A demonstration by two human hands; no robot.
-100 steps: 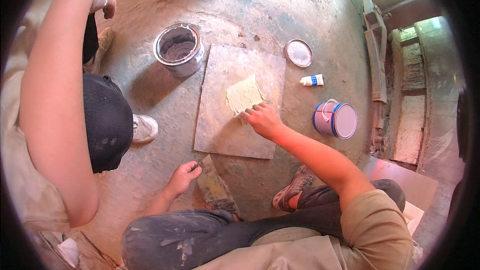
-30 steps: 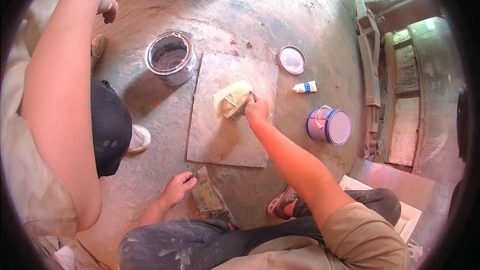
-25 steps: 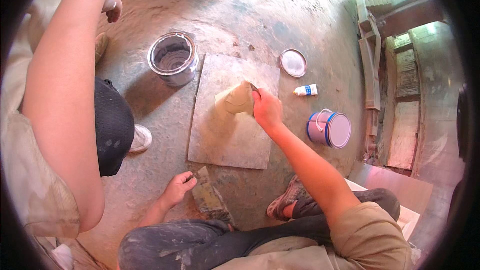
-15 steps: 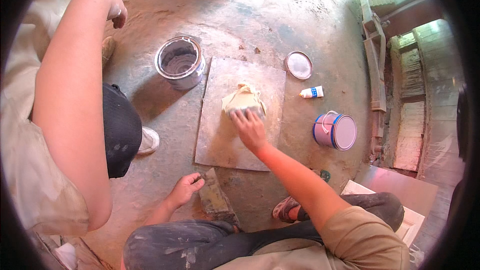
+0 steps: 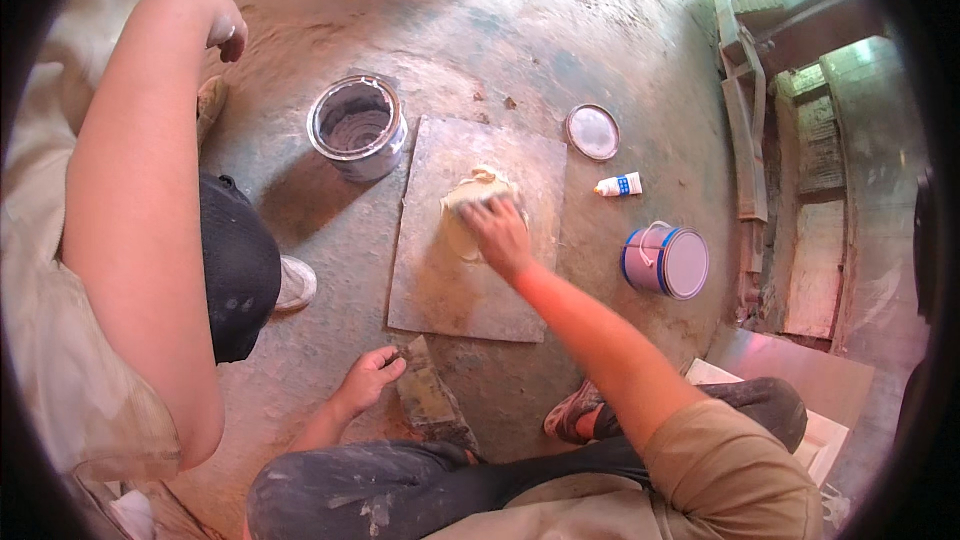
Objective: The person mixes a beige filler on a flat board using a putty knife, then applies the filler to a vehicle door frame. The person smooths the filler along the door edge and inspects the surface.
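Note:
A square worn board [image 5: 466, 305] lies on the floor with a mound of cream paste [image 5: 470, 180] near its middle. My right hand [image 5: 497, 230] grips a blurred grey scraper on the paste, the tool partly hidden by my fingers. Below the board, my left hand [image 5: 372, 378] pinches the end of a long, stained, flat blade [image 5: 432, 395] that slants down toward my knee. An open grey-coated can [image 5: 365, 165] stands at the board's upper left. A round lid [image 5: 593, 131], a white-and-blue tube [image 5: 617, 184] and a closed pail with blue rims [image 5: 655, 262] lie to the right.
Another person's bare arm [image 5: 135, 240], dark-clad knee [image 5: 240, 275] and white shoe [image 5: 295, 285] are close on the left. A wall with ledges and pipework [image 5: 750, 100] runs along the right. Pale wooden panels [image 5: 820, 380] rest by my right knee.
The flat square of paste from earlier is gathered into a mound. My right hand has turned over it and moved toward lower left since a second ago. My left hand keeps its grip.

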